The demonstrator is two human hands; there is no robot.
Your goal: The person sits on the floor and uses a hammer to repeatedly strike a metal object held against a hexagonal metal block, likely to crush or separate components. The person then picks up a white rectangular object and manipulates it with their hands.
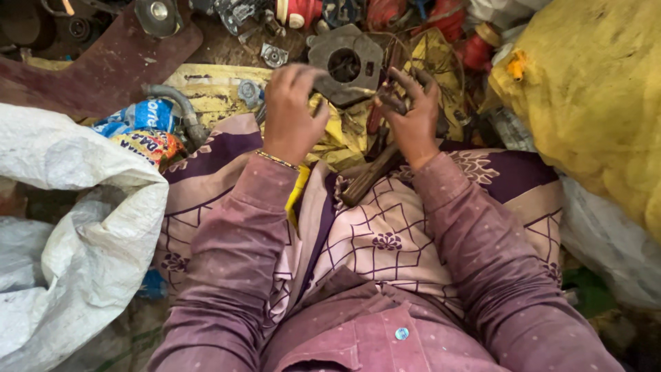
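Observation:
My left hand (292,114) is raised over my lap with its fingertips pinched on a thin wire (348,88). The wire runs across to my right hand (413,117). That hand is grimy, and its curled fingers hold a small dark metal part (394,103) at the wire's other end. Just beyond both hands lies a grey octagonal metal casting (344,60) with a round hole. A wooden tool handle (368,176) rests on the patterned purple cloth (385,234) over my lap, below the right wrist. What the handle's head is cannot be seen.
A white woven sack (76,207) bulges at the left. At the right stands a full yellow sack (599,96). Scrap metal parts (275,55) and red pieces (447,21) crowd the far side. A grey hose (180,107), printed wrappers (144,131) and a brown board (103,69) lie far left.

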